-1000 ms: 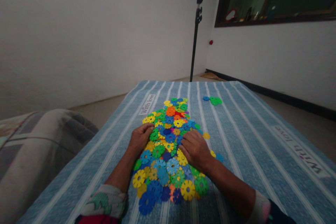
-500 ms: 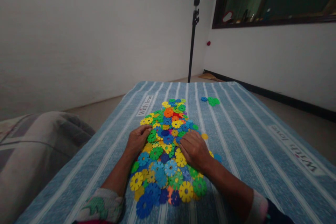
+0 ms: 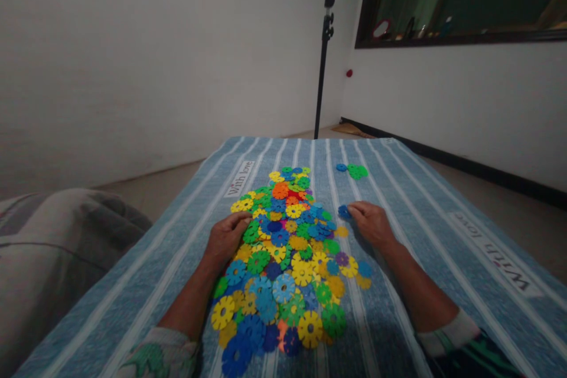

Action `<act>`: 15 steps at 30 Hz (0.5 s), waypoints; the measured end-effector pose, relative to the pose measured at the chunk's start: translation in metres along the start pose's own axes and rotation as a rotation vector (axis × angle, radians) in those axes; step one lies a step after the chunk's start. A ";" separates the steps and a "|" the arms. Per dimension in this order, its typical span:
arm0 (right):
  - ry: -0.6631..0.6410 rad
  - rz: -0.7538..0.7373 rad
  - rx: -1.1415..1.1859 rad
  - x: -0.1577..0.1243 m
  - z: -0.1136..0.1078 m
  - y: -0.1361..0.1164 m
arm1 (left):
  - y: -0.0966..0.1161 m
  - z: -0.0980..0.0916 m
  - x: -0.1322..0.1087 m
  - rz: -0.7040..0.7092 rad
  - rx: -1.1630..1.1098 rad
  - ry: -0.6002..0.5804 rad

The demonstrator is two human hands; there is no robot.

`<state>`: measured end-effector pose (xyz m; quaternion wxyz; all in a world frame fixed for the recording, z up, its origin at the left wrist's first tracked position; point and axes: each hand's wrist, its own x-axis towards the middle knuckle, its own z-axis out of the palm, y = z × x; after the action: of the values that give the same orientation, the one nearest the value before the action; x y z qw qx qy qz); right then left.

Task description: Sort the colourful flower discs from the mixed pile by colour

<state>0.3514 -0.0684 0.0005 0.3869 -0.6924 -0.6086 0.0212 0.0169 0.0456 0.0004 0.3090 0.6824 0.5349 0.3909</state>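
A pile of notched plastic discs in yellow, green, blue, orange and other colours spreads over the striped cloth. My right hand is to the right of the pile, its thumb and fingers closed on a blue notched disc. Along the pile's left edge rests my left hand, fingers bent and pressed together beside green and yellow discs. What those fingertips hold, if anything, is hidden. Farther back on the right, a few green discs lie together with a single blue disc beside them.
Blue and white striped cloth covers the table. A lamp on a black stand rises behind its far edge. To the left is a grey, fabric-covered shape. White walls and a dark-framed window are beyond.
My right hand has moved right, out of the pile, and now has a blue disc in its fingers. My left hand stays at the pile's left edge. The view has shifted slightly.
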 end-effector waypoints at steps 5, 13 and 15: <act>-0.227 0.003 -0.376 0.001 -0.005 0.001 | 0.007 -0.002 -0.002 -0.017 0.028 -0.004; -0.401 -0.020 -0.467 0.021 -0.009 0.001 | 0.010 -0.007 -0.002 -0.034 0.069 0.009; -0.391 -0.052 -0.406 0.035 -0.009 0.011 | 0.007 -0.007 -0.001 -0.048 0.072 -0.001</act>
<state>0.3746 -0.0429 0.0160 0.1156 -0.7227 -0.6810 0.0223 0.0144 0.0431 0.0099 0.2937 0.6803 0.5647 0.3635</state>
